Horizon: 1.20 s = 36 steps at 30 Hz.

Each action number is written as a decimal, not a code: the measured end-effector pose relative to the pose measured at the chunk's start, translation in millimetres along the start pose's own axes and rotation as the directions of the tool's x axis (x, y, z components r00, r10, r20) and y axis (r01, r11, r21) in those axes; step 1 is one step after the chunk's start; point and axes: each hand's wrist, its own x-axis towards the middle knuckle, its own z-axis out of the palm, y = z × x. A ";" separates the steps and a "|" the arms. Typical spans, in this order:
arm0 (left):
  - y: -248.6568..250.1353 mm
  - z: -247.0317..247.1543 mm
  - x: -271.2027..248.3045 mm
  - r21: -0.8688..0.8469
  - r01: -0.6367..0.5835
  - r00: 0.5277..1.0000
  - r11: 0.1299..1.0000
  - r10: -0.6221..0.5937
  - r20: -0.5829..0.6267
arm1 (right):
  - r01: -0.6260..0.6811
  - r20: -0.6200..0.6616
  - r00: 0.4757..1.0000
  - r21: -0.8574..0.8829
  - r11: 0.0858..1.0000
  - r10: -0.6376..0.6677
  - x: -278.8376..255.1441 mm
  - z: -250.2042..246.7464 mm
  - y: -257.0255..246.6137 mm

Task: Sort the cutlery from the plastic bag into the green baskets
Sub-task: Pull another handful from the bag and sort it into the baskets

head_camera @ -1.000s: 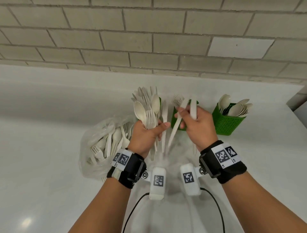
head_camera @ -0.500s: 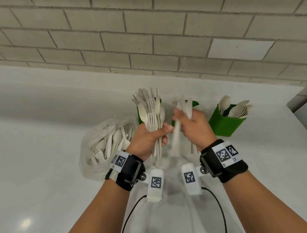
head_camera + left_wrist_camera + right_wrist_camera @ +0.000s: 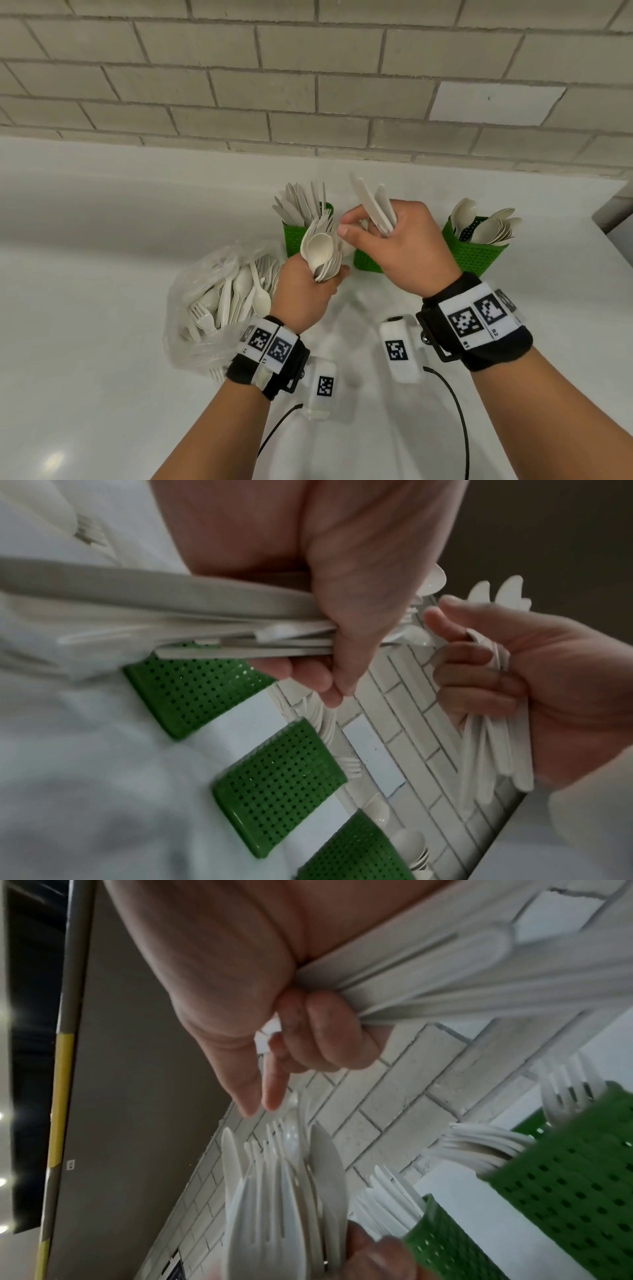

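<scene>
My left hand point(image 3: 329, 277) grips a bundle of white plastic forks and spoons point(image 3: 320, 246) over the counter, in front of the left green basket point(image 3: 295, 240), which holds knives. My right hand point(image 3: 346, 233) holds several flat white knives point(image 3: 373, 205) under its curled fingers, handles pointing up. Its thumb and index finger touch the top of the bundle point(image 3: 284, 1177). The middle green basket point(image 3: 368, 265), with forks, is mostly hidden behind my right hand. Spoons fill the right green basket point(image 3: 479, 255). The clear plastic bag point(image 3: 205, 308) of cutlery lies left of my left wrist.
The white counter point(image 3: 102, 342) runs back to a grey brick wall point(image 3: 308, 85). All three baskets stand in a row near the wall. A black cable point(image 3: 459, 411) trails from the wrist cameras toward me. The counter's edge is at the far right.
My right hand has drawn the knives out of the bundle and turned them upright, then brought its thumb and index finger back to the bundle. My left hand has tilted the bundle lower.
</scene>
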 end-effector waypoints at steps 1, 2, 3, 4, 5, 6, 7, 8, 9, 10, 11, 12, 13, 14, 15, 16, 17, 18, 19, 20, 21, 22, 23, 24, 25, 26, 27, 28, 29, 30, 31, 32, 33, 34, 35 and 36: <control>-1.6 0.1 0.5 0.032 -0.021 1.000 0.999 0.021 -0.012 | -0.003 0.011 1.000 -0.007 1.000 0.003 0.6 0.2 -1.9; -2.7 0.3 0.9 0.068 -0.043 0.999 0.997 0.045 -0.025 | -0.007 0.023 1.000 -0.010 1.000 0.007 1.3 0.5 -3.1; -3.0 0.6 1.2 0.103 -0.066 0.997 0.992 0.070 -0.036 | -0.008 0.030 1.000 -0.015 1.000 0.009 1.7 0.6 -4.2; -2.9 0.5 1.2 0.134 -0.086 0.995 0.987 0.093 -0.046 | -0.007 0.031 0.999 -0.024 1.000 0.007 2.0 0.6 -4.6; -2.4 0.3 1.2 0.162 -0.105 0.992 0.981 0.115 -0.056 | -0.001 0.027 1.000 -0.032 1.000 0.002 2.2 0.1 -4.0; -2.5 0.0 1.4 0.189 -0.121 0.989 0.974 0.135 -0.064 | 0.004 0.022 1.000 -0.038 0.999 -0.003 2.2 -0.5 -2.8; -2.7 -0.4 1.6 0.207 -0.135 0.986 0.969 0.152 -0.070 | 0.006 0.021 1.000 -0.041 0.999 -0.005 2.1 -1.1 -1.4; -3.1 -0.8 2.2 0.215 -0.145 0.984 0.966 0.164 -0.074 | 0.004 0.026 1.000 -0.041 0.999 -0.003 1.8 -1.8 -0.5; -3.1 -1.1 2.4 0.223 -0.153 0.982 0.963 0.174 -0.077 | 0.002 0.031 1.000 -0.039 0.999 0.000 1.6 -2.3 1.2; -3.1 -1.1 2.5 0.235 -0.160 0.980 0.959 0.184 -0.080 | 0.000 0.033 0.999 -0.031 1.000 0.001 1.3 -2.9 2.2; -2.9 -1.1 1.9 0.245 -0.166 0.978 0.955 0.192 -0.084 | -0.002 0.026 1.000 -0.019 1.000 0.002 1.5 -3.0 3.6; -2.5 -1.0 1.4 0.246 -0.168 0.977 0.955 0.194 -0.086 | -0.005 0.008 1.000 0.003 1.000 0.005 1.7 -2.6 4.0; -2.2 -1.3 0.8 0.238 -0.170 0.977 0.956 0.196 -0.088 | -0.014 -0.022 1.000 0.033 0.999 0.015 2.5 -2.2 4.6; -2.3 -1.6 0.3 0.224 -0.171 0.977 0.960 0.195 -0.089 | -0.027 -0.057 0.998 0.066 0.997 0.031 3.7 -1.8 5.9; -2.9 -1.6 -0.1 0.203 -0.163 0.979 0.966 0.184 -0.089 | -0.044 -0.092 0.994 0.101 0.994 0.053 4.8 -1.8 7.3; -3.2 -1.8 -0.3 0.172 -0.138 0.984 0.975 0.154 -0.084 | -0.068 -0.121 0.989 0.140 0.988 0.085 5.7 -2.0 8.9; -2.6 -2.0 -0.6 0.124 -0.098 0.991 0.987 0.108 -0.077 | -0.098 -0.140 0.982 0.198 0.975 0.127 6.3 -2.4 11.4; -1.2 -2.5 -0.8 0.054 -0.050 0.996 0.997 0.054 -0.070 | -0.128 -0.147 0.974 0.269 0.955 0.172 6.8 -2.8 15.4; 1.4 -3.3 -1.1 -0.038 -0.014 0.998 0.999 0.011 -0.066 | -0.151 -0.142 0.968 0.327 0.933 0.206 6.7 -2.9 20.0; 5.3 -4.7 -1.3 -0.135 0.004 0.997 0.991 -0.013 -0.070 | -0.167 -0.131 0.966 0.351 0.921 0.225 5.7 -1.9 24.3; 10.4 -6.4 -1.5 -0.223 -0.001 0.997 0.975 -0.018 -0.081 | -0.178 -0.118 0.966 0.334 0.926 0.228 4.1 0.3 29.7; 15.6 -7.9 -0.7 -0.291 -0.017 0.996 0.957 -0.009 -0.091 | -0.176 -0.102 0.972 0.293 0.940 0.213 1.4 3.4 35.0; 21.1 -9.2 0.1 -0.338 -0.036 0.996 0.941 0.004 -0.093 | -0.165 -0.085 0.978 0.250 0.954 0.191 -1.9 7.0 39.9; 26.2 -10.0 1.1 -0.365 -0.054 0.996 0.929 0.023 -0.089 | -0.153 -0.077 0.982 0.219 0.964 0.173 -5.4 11.0 44.1; 31.0 -10.2 2.4 -0.385 -0.066 0.996 0.920 0.038 -0.079 | -0.139 -0.078 0.984 0.202 0.969 0.158 -8.7 15.2 47.5; 34.3 -10.2 3.5 -0.404 -0.070 0.996 0.912 0.045 -0.071 | -0.124 -0.085 0.986 0.190 0.974 0.142 -11.3 19.9 51.6; 36.8 -10.2 4.4 -0.426 -0.067 0.997 0.902 0.043 -0.066 | -0.107 -0.096 0.987 0.181 0.978 0.126 -13.7 25.0 55.9; 37.9 -10.4 5.1 -0.445 -0.063 0.997 0.893 0.038 -0.064 | -0.099 -0.107 0.987 0.185 0.978 0.120 -15.5 30.7 60.6; 37.7 -10.4 5.5 -0.457 -0.057 0.998 0.887 0.033 -0.061 | -0.110 -0.112 0.985 0.195 0.975 0.134 -17.4 36.1 66.5; 36.0 -10.2 5.4 -0.462 -0.049 0.998 0.885 0.025 -0.057 | -0.144 -0.098 0.981 0.202 0.969 0.166 -19.5 41.5 72.8; 33.8 -10.5 4.6 -0.465 -0.036 0.998 0.884 0.011 -0.055 | -0.196 -0.058 0.976 0.199 0.960 0.211 -21.9 46.6 80.0; 31.5 -11.0 3.5 -0.471 -0.022 0.998 0.882 -0.005 -0.055 | -0.260 -0.003 0.964 0.196 0.946 0.265 -24.6 51.2 88.0; 29.3 -12.1 2.0 -0.482 -0.008 0.998 0.876 -0.022 -0.057 | -0.322 0.039 0.946 0.208 0.923 0.321 -27.4 54.6 95.0; 26.6 -13.3 0.9 -0.496 0.003 0.997 0.868 -0.038 -0.060 | -0.372 0.054 0.927 0.241 0.897 0.370 -29.7 57.1 101.0; 24.1 -15.3 0.2 -0.511 0.014 0.996 0.859 -0.054 -0.065 | -0.392 0.042 0.917 0.277 0.877 0.396 -30.3 58.2 104.2; 21.9 -17.5 -0.1 -0.530 0.026 0.995 0.848 -0.073 -0.068 | -0.385 0.012 0.916 0.304 0.872 0.400 -29.2 58.7 106.3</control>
